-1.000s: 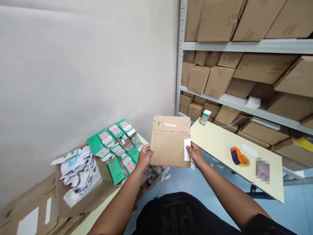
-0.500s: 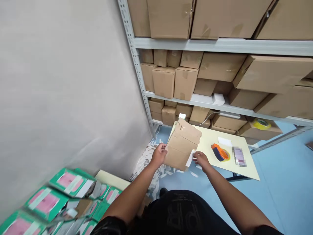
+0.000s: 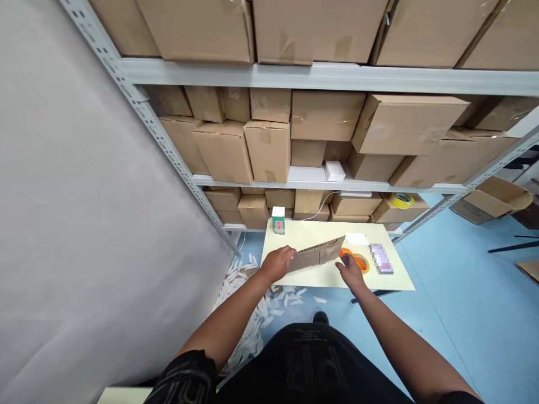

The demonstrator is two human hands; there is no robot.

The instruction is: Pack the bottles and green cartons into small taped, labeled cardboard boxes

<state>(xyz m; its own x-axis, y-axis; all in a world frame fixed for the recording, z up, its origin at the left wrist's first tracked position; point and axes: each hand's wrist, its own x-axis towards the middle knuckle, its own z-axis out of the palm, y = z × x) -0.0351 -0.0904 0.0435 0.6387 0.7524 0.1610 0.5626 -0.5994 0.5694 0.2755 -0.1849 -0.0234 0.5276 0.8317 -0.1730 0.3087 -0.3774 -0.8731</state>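
My left hand [image 3: 278,264] grips the left end of a flat piece of brown cardboard [image 3: 314,257], tilted so that it shows as a narrow band above the table. Close to the cardboard's right end is my right hand [image 3: 351,273], its thumb and fingers apart and nothing visible between them. Just beyond those fingers, an orange tape dispenser [image 3: 361,261] lies on the pale yellow table [image 3: 311,280], partly covered by the hand. A small green and white box [image 3: 278,220] stands at the table's back left.
Cardboard boxes fill the grey metal shelving [image 3: 295,76] behind the table. A white paper [image 3: 356,239] and a blurred-out purple item [image 3: 381,258] lie on the table's right. White strips [image 3: 248,303] litter the floor beside the wall [image 3: 105,252]. A yellow tape roll [image 3: 401,200] rests on a shelf box.
My view has swung right, so the green packages at lower left are gone from sight. The cardboard has tipped from facing me to nearly edge-on. The white strip by my right hand no longer shows.
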